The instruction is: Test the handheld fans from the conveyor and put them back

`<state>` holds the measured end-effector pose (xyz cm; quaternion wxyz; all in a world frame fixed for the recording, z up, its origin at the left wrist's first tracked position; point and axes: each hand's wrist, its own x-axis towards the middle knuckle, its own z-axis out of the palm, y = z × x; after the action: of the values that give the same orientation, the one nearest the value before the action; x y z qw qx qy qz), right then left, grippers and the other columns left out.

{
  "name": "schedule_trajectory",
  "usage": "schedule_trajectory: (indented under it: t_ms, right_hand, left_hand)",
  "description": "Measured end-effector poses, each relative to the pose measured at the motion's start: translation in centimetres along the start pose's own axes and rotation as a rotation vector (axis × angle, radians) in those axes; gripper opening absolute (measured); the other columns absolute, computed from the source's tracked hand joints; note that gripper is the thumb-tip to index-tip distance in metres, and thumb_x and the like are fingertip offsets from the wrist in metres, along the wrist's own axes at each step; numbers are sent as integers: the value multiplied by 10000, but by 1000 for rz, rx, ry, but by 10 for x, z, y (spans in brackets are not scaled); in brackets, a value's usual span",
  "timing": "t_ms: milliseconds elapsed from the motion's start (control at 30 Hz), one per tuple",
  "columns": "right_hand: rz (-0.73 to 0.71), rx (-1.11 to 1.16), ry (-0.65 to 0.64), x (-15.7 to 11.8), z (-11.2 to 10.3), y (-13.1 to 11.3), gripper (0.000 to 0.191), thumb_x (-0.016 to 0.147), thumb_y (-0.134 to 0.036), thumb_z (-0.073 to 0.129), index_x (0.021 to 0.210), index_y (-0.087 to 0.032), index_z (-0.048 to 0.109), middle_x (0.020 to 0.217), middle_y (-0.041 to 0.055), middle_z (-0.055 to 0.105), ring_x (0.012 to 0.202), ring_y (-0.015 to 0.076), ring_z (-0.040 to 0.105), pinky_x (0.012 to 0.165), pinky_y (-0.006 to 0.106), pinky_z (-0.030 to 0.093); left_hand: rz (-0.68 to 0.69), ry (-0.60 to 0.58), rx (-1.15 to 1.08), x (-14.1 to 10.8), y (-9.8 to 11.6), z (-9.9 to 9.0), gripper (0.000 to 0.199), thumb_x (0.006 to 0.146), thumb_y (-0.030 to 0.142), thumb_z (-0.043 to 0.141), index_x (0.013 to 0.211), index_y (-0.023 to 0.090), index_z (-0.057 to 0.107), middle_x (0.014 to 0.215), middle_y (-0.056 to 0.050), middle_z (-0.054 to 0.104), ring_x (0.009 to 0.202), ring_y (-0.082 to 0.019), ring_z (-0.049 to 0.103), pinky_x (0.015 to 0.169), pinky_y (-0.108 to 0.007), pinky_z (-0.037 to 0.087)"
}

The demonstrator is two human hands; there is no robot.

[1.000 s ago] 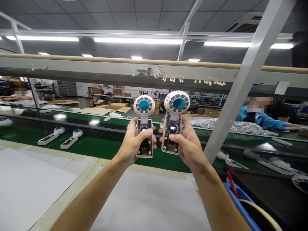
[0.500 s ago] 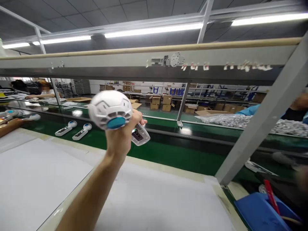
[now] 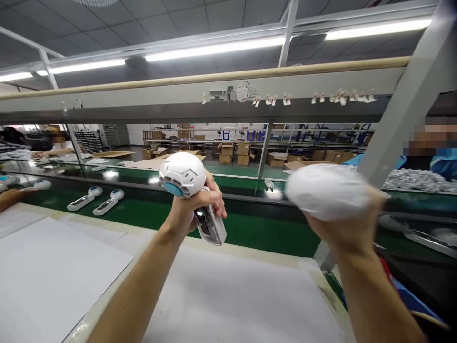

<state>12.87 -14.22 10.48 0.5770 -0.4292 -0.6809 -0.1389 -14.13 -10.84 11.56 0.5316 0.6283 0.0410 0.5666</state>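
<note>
Your left hand [image 3: 189, 207] is closed around a white handheld device [image 3: 183, 174], fingers and thumb wrapped about its neck. The device hangs in front of you, above the green belt, its round vented head toward you and a teal disc [image 3: 173, 189] at the lower left of that head. Its handle slants down to the right, with a dark panel and a small light.

Your right hand [image 3: 352, 233] is raised farther right, curled behind a white rounded head [image 3: 326, 190]. Both are blurred; the handle below that head is hidden.

On the green belt [image 3: 143, 216], to the left, two similar devices lie side by side, well apart from your hands: an outer one [image 3: 79, 203] and an inner one [image 3: 105, 206]. Nearer you, white paper [image 3: 243, 295] covers much of the desk [image 3: 250, 251]. At the far left, another person's hand [image 3: 19, 195] reaches beside more white devices. At right, a slanted post [image 3: 400, 116] stands before a blue sleeve [image 3: 442, 164].
</note>
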Motion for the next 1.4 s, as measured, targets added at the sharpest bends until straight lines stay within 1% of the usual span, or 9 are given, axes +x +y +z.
schedule_trajectory:
  t_ms: [100, 300, 500, 733, 933, 1033, 1167, 1267, 1400]
  right_hand:
    - [61, -6, -12, 12, 35, 15, 286, 741, -418, 767, 919, -200, 717, 922, 89, 732, 869, 293, 710, 755, 397, 567]
    - [467, -125, -347, 0, 79, 65, 373, 705, -394, 800, 996, -166, 744, 1037, 105, 758, 1001, 312, 702, 825, 350, 522]
    - [756, -115, -620, -34, 109, 99, 290, 808, -318, 799, 1020, -126, 746, 983, 76, 767, 938, 223, 719, 783, 287, 552]
    - [887, -272, -945, -49, 120, 106, 254, 972, -347, 672, 1125, -145, 680, 1150, 77, 690, 1037, 209, 677, 924, 423, 569]
    - [819, -153, -1059, -42, 107, 108, 256, 982, -354, 656, 1119, -139, 685, 1138, 70, 694, 1014, 204, 681, 888, 397, 583]
    - [814, -130, -1069, -42, 101, 116, 265, 996, -366, 636, 1129, -141, 681, 1118, 71, 699, 980, 190, 687, 867, 387, 589]
    - [858, -303, -961, -44, 92, 133, 292, 989, -365, 644, 1184, -150, 667, 1221, 88, 671, 1089, 223, 663, 948, 437, 562]
    - [914, -507, -849, -48, 86, 143, 368, 985, -371, 645, 1288, -164, 625, 1349, 112, 609, 1199, 260, 616, 1013, 494, 523]
    - [1016, -778, -706, -58, 82, 153, 472, 980, -387, 640, 1399, -186, 556, 1528, 130, 460, 1364, 322, 484, 1104, 566, 433]
  left_hand:
    - [-67, -51, -38, 1, -9, -8, 182, 750, 190, 723, 807, 187, 550, 609, 49, 620, 499, -119, 592, 543, -272, 556]
    - [-165, -77, 103, 5, -19, -16, 221, 719, 262, 781, 786, 186, 585, 635, 27, 635, 546, -147, 618, 585, -291, 539]
    - [-438, 192, 576, 13, -65, -42, 376, 607, 372, 873, 874, 168, 705, 907, -36, 716, 903, -203, 651, 819, -292, 506]
    - [-623, 273, 667, 4, -135, -79, 419, 572, 357, 870, 893, 128, 727, 871, -79, 742, 881, -260, 670, 778, -336, 504]
    - [-630, 412, 943, -9, -172, -107, 411, 836, 349, 711, 1181, 143, 627, 1132, -91, 709, 1005, -215, 662, 887, -352, 517]
    - [-676, 429, 1175, -19, -180, -120, 414, 921, 407, 634, 1235, 140, 589, 1203, -118, 648, 1111, -245, 615, 979, -443, 490]
    - [-735, 375, 1470, -28, -176, -134, 451, 945, 440, 522, 1240, 109, 608, 1304, -219, 568, 1282, -381, 485, 1044, -552, 410]
    - [-744, 309, 1619, -28, -167, -140, 461, 929, 408, 458, 1243, 116, 628, 1331, -260, 532, 1292, -442, 437, 1025, -567, 402]
    - [-771, 245, 1720, -24, -159, -143, 471, 899, 364, 463, 1279, 136, 620, 1329, -252, 512, 1279, -441, 434, 1012, -559, 414]
